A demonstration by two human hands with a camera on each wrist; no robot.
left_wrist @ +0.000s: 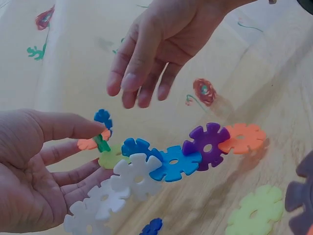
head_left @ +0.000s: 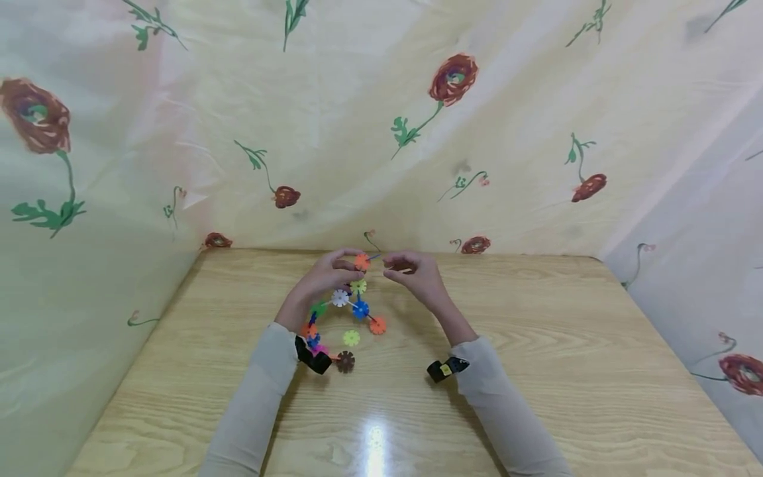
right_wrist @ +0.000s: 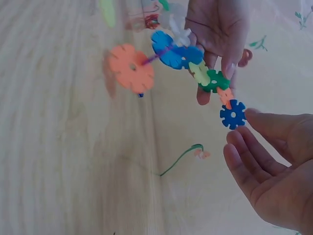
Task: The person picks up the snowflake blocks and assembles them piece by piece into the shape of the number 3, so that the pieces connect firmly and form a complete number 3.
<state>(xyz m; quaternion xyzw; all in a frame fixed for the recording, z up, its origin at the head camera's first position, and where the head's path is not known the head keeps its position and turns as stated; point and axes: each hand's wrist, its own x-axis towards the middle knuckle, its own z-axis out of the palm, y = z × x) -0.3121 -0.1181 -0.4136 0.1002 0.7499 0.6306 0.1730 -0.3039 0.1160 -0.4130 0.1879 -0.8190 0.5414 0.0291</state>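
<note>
My left hand [head_left: 324, 275] holds up a branching chain of flower-shaped interlocking discs, its thumb and fingers pinching around a green disc [right_wrist: 214, 81]. Beyond the pinch, an orange disc [right_wrist: 225, 96] leads to a dark blue disc [right_wrist: 233, 114] at the chain's tip. My right hand [head_left: 420, 278] is just to the right of that tip, fingers loosely bent and nothing between them; a small gap shows in the head view. Below the left hand run white discs [left_wrist: 138, 177], a lighter blue disc [left_wrist: 176, 163], a purple disc [left_wrist: 208, 147] and an orange end disc [left_wrist: 243, 138].
A yellow-green disc [head_left: 352, 338] lies on the wooden table [head_left: 536, 371]. The chain's other branch curves near the left wrist strap, with a dark brown disc [head_left: 346, 362] at its end. Flower-printed cloth [head_left: 357, 132] hangs behind the table and along its sides.
</note>
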